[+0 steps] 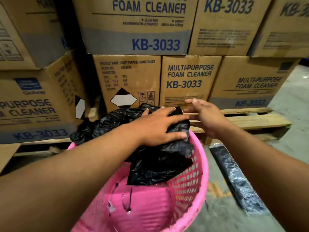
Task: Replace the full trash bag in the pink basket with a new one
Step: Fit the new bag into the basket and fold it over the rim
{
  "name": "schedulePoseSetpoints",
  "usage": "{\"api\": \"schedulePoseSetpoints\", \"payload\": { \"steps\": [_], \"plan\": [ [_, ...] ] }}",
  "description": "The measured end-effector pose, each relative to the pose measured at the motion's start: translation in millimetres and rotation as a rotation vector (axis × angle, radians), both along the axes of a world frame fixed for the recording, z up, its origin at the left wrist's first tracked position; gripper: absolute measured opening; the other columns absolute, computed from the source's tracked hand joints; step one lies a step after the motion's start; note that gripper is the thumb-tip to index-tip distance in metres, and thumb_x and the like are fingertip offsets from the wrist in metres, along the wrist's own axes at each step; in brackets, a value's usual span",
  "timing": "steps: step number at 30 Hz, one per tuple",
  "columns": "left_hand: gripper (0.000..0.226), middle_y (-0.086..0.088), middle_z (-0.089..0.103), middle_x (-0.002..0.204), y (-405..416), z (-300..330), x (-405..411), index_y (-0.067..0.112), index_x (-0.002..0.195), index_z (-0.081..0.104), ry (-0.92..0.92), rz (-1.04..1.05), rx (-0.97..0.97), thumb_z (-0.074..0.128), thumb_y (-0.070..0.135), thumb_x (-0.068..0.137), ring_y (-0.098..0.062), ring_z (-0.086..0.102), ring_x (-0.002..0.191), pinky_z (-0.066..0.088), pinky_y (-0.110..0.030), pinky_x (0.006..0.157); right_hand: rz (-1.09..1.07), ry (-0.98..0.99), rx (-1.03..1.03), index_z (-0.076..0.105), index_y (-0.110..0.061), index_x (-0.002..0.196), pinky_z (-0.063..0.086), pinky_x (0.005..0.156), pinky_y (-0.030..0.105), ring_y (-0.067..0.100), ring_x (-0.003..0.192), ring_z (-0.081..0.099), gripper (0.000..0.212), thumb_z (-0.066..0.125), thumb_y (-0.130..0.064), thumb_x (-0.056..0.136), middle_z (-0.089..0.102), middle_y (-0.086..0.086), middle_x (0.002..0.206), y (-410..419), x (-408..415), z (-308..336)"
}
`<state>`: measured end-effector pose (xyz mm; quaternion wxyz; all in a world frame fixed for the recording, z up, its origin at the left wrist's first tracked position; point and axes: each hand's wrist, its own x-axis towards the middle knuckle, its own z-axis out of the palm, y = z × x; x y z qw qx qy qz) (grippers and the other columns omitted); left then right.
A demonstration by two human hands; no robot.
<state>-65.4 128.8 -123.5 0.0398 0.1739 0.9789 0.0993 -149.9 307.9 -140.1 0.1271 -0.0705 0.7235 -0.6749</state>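
Pink perforated plastic, the round basket (192,178) stands on the grey concrete floor (287,104) below us, its near rim cut off by the lower edge of the view and its left wall hidden behind our left forearm; we cannot make out the whole of its bottom, though pink floor with a few dark scraps shows inside; a crumpled black plastic trash bag (160,163) hangs over the far rim, part of it draped down inside the basket and part bunched outside on the far left, where its end is lost in shadow; our left hand (157,128) lies on top of the bag with its fingers (177,118) spread and nearly straight, pressing the plastic rather than curling round it; our right hand (205,118) hovers just beside the bag's far corner, blurred, its fingers released and slightly bent, and we cannot tell whether they touch the plastic; to the right of the basket a long flat roll of black plastic bags (237,180) lies on the floor, apart from the basket, with bare floor beyond it; close behind the basket stacked brown cardboard cartons printed "FOAM CLEANER KB-3033" (187,81) sit on a pale wooden pallet (250,121), leaving little room on the far side.
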Motion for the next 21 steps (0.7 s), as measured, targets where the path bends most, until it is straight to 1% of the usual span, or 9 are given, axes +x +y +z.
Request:
{"api": "schedulePoseSetpoints", "payload": {
  "steps": [3, 6, 7, 9, 11, 14, 16, 19, 21],
  "plan": [
    [0.071, 0.01, 0.011, 0.164, 8, -11, 2, 0.053, 0.147, 0.007, 0.0, -0.056, 0.071, 0.04, 0.07, 0.088, -0.017, 0.002, 0.151, -0.004, -0.067, 0.114, 0.056, -0.025, -0.007, 0.07, -0.026, 0.101, 0.047, 0.081, 0.04, 0.019, 0.088, 0.06, 0.053, 0.033, -0.063, 0.095, 0.066, 0.002, 0.102, 10, 4, 10],
    [0.085, 0.011, 0.028, 0.159, 13, -15, 5, 0.036, 0.141, 0.006, -0.023, 0.003, 0.278, 0.056, 0.069, 0.081, -0.013, 0.03, 0.144, 0.0, -0.064, 0.116, 0.173, 0.008, 0.024, 0.072, -0.024, 0.09, 0.048, 0.077, 0.037, 0.018, 0.09, 0.063, 0.063, 0.029, -0.071, 0.089, 0.068, 0.001, 0.098, 14, 12, 7],
    [0.086, 0.012, 0.033, 0.156, 13, -15, 5, 0.035, 0.137, 0.008, -0.02, 0.025, 0.338, 0.059, 0.07, 0.078, -0.012, 0.035, 0.142, 0.002, -0.062, 0.116, 0.188, 0.014, 0.036, 0.072, -0.023, 0.09, 0.049, 0.075, 0.035, 0.016, 0.088, 0.063, 0.065, 0.03, -0.072, 0.086, 0.068, 0.001, 0.096, 14, 15, 5],
    [0.089, 0.009, 0.04, 0.153, 14, -17, 6, 0.033, 0.134, 0.01, -0.023, 0.076, 0.446, 0.066, 0.068, 0.074, -0.008, 0.027, 0.144, 0.008, -0.056, 0.119, 0.19, 0.032, 0.029, 0.07, -0.021, 0.091, 0.048, 0.069, 0.03, 0.01, 0.082, 0.063, 0.063, 0.035, -0.072, 0.081, 0.067, -0.001, 0.092, 14, 23, 2],
    [0.1, 0.006, 0.046, 0.15, 13, -19, 5, 0.036, 0.136, 0.009, -0.031, 0.115, 0.551, 0.072, 0.069, 0.067, -0.006, 0.022, 0.146, 0.015, -0.049, 0.119, 0.212, 0.145, 0.087, 0.068, -0.015, 0.095, 0.049, 0.067, 0.027, 0.005, 0.08, 0.065, 0.051, 0.052, -0.061, 0.081, 0.069, -0.001, 0.093, 16, 31, -2],
    [0.116, 0.006, 0.049, 0.148, 11, -21, 2, 0.043, 0.138, 0.007, -0.04, 0.143, 0.629, 0.078, 0.075, 0.052, -0.007, 0.025, 0.145, 0.021, -0.044, 0.119, 0.269, 0.244, 0.192, 0.063, -0.007, 0.094, 0.054, 0.06, 0.028, 0.012, 0.072, 0.066, 0.023, 0.076, -0.021, 0.081, 0.071, 0.007, 0.086, 19, 41, -10],
    [0.12, 0.006, 0.045, 0.151, 11, -19, 1, 0.049, 0.14, 0.007, -0.062, 0.127, 0.627, 0.079, 0.076, 0.048, -0.01, 0.028, 0.145, 0.023, -0.043, 0.119, 0.272, 0.243, 0.189, 0.062, -0.01, 0.087, 0.052, 0.053, 0.026, 0.014, 0.061, 0.065, 0.015, 0.076, -0.011, 0.08, 0.071, 0.007, 0.074, 22, 45, -8],
    [0.117, 0.007, 0.034, 0.156, 10, -16, 0, 0.055, 0.142, 0.005, -0.107, 0.096, 0.652, 0.079, 0.072, 0.054, -0.011, 0.032, 0.143, 0.027, -0.042, 0.118, 0.268, 0.209, 0.099, 0.056, -0.005, 0.084, 0.045, 0.047, 0.015, 0.003, 0.049, 0.059, 0.01, 0.065, -0.001, 0.087, 0.065, -0.002, 0.057, 38, 49, -1],
    [0.107, 0.009, 0.034, 0.156, 8, -15, -1, 0.055, 0.144, 0.007, -0.089, 0.106, 0.594, 0.07, 0.078, 0.06, -0.013, 0.035, 0.142, 0.029, -0.042, 0.117, 0.308, 0.205, 0.086, 0.055, -0.004, 0.086, 0.044, 0.052, 0.013, 0.003, 0.054, 0.056, 0.011, 0.065, -0.002, 0.086, 0.062, -0.005, 0.06, 57, 51, -1]
  ]
}}
